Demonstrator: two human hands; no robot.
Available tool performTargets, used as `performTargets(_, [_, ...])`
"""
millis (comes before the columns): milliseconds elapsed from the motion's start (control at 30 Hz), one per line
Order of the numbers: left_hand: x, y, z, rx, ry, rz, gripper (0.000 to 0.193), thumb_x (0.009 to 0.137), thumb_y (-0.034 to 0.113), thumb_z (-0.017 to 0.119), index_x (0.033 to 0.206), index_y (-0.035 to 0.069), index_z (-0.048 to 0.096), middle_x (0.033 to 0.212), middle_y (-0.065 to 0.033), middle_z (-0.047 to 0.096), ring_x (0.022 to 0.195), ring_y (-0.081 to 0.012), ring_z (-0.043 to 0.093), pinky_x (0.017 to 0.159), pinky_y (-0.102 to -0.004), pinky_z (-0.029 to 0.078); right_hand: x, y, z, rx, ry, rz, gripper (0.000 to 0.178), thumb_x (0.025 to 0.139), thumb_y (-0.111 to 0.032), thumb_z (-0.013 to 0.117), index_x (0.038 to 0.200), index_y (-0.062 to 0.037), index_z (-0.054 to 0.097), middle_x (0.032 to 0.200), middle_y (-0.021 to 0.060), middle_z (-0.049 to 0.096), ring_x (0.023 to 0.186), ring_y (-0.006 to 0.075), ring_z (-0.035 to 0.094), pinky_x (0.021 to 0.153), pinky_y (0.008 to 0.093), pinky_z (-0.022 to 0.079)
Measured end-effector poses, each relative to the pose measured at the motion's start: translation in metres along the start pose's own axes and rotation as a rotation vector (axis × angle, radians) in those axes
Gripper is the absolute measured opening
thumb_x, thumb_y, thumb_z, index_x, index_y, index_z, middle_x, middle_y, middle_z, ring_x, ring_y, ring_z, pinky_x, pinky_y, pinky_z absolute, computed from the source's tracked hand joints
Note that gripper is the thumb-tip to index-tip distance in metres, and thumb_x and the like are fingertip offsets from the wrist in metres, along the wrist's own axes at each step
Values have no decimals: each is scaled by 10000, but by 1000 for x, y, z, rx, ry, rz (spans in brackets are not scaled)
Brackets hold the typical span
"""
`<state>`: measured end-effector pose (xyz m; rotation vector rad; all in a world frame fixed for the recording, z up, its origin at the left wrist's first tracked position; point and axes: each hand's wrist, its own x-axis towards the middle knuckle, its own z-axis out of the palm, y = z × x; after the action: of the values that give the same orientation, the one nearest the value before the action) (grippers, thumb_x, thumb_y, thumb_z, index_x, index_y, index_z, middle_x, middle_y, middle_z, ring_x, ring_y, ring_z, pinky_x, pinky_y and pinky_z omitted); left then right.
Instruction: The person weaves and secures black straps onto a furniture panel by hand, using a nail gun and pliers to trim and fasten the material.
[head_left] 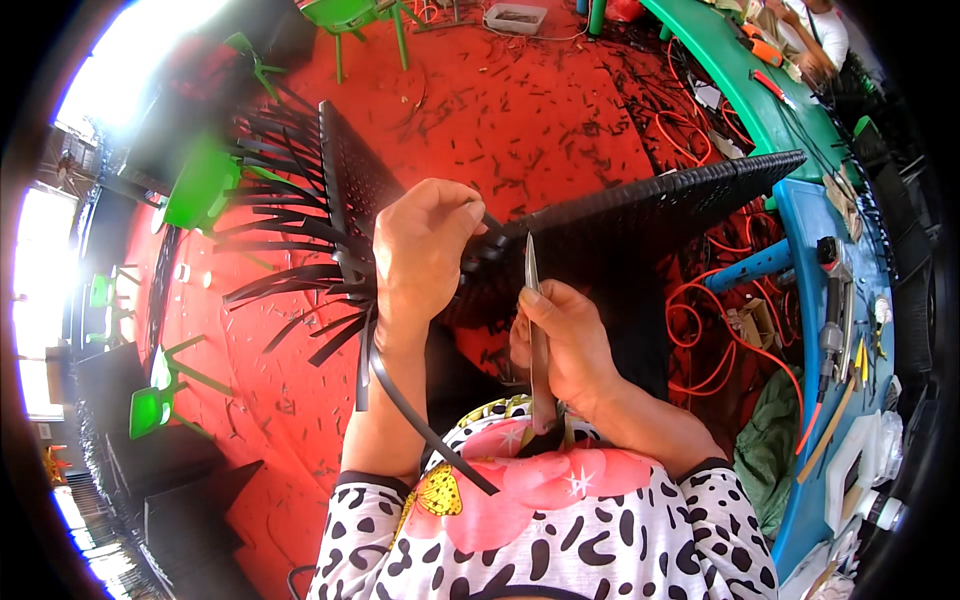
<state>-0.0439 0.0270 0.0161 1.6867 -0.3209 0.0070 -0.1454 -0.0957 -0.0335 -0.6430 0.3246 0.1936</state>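
Note:
In front of me stands a black woven panel [660, 205], bent at an angle, with many loose flat strips [290, 225] sticking out on its left side. My left hand [420, 250] is closed at the panel's corner, thumb and fingers pinching a black strip [491, 221]. Another black strip [425, 425] hangs past my left wrist across my shirt. My right hand [570, 335] grips a slim pointed metal tool [539, 365], its tip up close to the panel's edge and its lower end near my body. Whether the tip touches the panel, I cannot tell.
Black scraps litter the red floor [480, 110]. Green chairs [200, 185] stand at left and far. To the right, a blue table [800, 400] carries a power tool [830, 310], with an orange hose [745, 345] below. A person [825, 40] sits by the green table [700, 25].

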Motion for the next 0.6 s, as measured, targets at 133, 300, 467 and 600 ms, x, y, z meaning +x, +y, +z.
performTargets(133, [-1, 0, 0, 49, -5, 33, 53, 816, -12, 594, 852, -44, 616, 735, -31, 603, 657, -99, 591, 637, -213, 478, -3, -14, 7, 35, -8, 107, 198, 887, -171, 588, 746, -72, 490, 584, 29, 485, 465, 140, 479, 421, 268, 383])
performTargets(300, [-8, 2, 3, 63, -11, -34, 52, 810, -20, 592, 849, -43, 618, 741, -36, 609, 652, -98, 592, 632, -213, 480, 12, -39, 18, 99, -57, 69, 223, 907, -225, 556, 763, -67, 490, 602, 25, 464, 485, 134, 452, 431, 266, 351])
performTargets(467, [2, 2, -1, 85, 5, -12, 56, 817, -13, 592, 851, -50, 616, 741, -39, 613, 642, -105, 598, 634, -218, 491, -13, -45, 9, 27, -241, -16, 197, 912, -223, 538, 799, -69, 489, 588, 24, 466, 486, 128, 455, 438, 261, 354])
performTargets(600, [5, -6, 5, -100, 26, 52, 77, 791, 31, 612, 842, -23, 632, 710, -58, 638, 655, -82, 608, 601, -216, 462, -29, -44, -52, -46, 41, -135, 159, 905, -191, 541, 810, -70, 499, 567, 21, 459, 461, 121, 442, 423, 251, 349])
